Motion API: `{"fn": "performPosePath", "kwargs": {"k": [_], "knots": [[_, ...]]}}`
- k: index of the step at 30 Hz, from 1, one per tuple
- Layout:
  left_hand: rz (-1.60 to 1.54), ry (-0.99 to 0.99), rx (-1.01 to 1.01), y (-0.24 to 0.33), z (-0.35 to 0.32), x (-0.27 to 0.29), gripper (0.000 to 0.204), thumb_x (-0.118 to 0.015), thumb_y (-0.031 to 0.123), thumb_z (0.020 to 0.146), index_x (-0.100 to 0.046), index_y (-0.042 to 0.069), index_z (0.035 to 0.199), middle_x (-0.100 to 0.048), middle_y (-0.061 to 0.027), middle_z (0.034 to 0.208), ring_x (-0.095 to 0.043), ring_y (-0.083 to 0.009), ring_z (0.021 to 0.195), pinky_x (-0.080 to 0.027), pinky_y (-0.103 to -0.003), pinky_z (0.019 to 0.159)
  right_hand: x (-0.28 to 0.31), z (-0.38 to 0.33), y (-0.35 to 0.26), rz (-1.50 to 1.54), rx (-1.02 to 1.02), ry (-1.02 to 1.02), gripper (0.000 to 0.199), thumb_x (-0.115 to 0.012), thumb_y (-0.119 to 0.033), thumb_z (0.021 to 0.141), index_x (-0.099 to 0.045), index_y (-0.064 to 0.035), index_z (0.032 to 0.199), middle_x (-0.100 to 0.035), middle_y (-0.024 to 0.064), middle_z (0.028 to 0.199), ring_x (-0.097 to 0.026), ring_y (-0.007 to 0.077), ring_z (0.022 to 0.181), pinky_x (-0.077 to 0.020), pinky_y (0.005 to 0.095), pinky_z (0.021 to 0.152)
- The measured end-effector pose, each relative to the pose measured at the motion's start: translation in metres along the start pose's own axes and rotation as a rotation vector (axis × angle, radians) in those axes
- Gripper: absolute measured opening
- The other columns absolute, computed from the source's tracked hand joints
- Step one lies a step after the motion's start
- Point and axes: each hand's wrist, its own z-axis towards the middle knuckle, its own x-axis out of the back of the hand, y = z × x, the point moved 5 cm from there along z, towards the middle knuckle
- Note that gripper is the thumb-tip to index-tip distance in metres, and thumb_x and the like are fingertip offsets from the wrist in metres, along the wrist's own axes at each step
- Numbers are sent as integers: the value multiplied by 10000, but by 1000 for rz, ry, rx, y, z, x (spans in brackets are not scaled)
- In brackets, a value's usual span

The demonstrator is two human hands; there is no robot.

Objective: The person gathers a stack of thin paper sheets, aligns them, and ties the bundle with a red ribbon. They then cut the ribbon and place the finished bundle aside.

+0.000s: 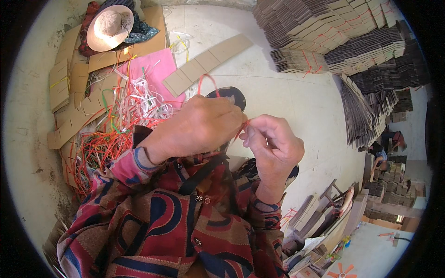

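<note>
- One red string [246,123] is btwn the 2 hands, w/ a loop of it poking up past the L hand.
- L hand [204,121] is curled tight on the string.
- R hand [274,143] pinches the string w/ thumb & finger, just beside L hand.
- Big messy pile [150,99] of red, white & green strips is nr the L arm.
- Pink sheet [157,65] & long brown card [208,64] lie past the hands.
- Sun hat [109,28] is top L.
- Lots of card stacks [338,28] are on R side, some w/ red ties.
</note>
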Motion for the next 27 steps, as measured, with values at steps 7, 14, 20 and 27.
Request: {"fn": "performPosePath", "kwargs": {"k": [7, 14, 20, 27], "knots": [[50, 44, 46, 0, 3, 0, 142, -638, -34, 630, -611, -3, 766, -572, -83, 649, -558, -218, 531, -439, -308, 463, -2, 1, 5, 220, -155, 41, 150, -594, 89, 736, -583, 27, 871, -635, 98, 713, -594, 124, 561, -509, 248, 565], [-1315, 237, 754, -29, -20, -31, 50, -582, -62, 686, -622, -45, 713, -612, -57, 630, -554, -116, 521, -430, -243, 454, -21, 4, 33, 1131, -359, -105, 165, -533, 100, 747, -557, 68, 907, -616, 180, 697, -541, 140, 482, -540, 322, 472], [-842, 130, 694, -36, -15, -22, 29, -594, -31, 701, -616, -13, 693, -603, -51, 616, -552, -115, 520, -412, -225, 463, -12, 3, 35, 636, -343, -37, 149, -541, 99, 765, -593, 63, 900, -626, 147, 715, -573, 153, 521, -536, 300, 512], [6, 48, 132, -9, -1, -6, 143, -591, -46, 601, -587, 25, 724, -536, -77, 634, -518, -223, 508, -412, -305, 460, -11, 0, 7, -330, 185, -95, 76, -596, 47, 796, -608, 63, 870, -627, 91, 699, -584, 126, 561, -473, 234, 537]]}}
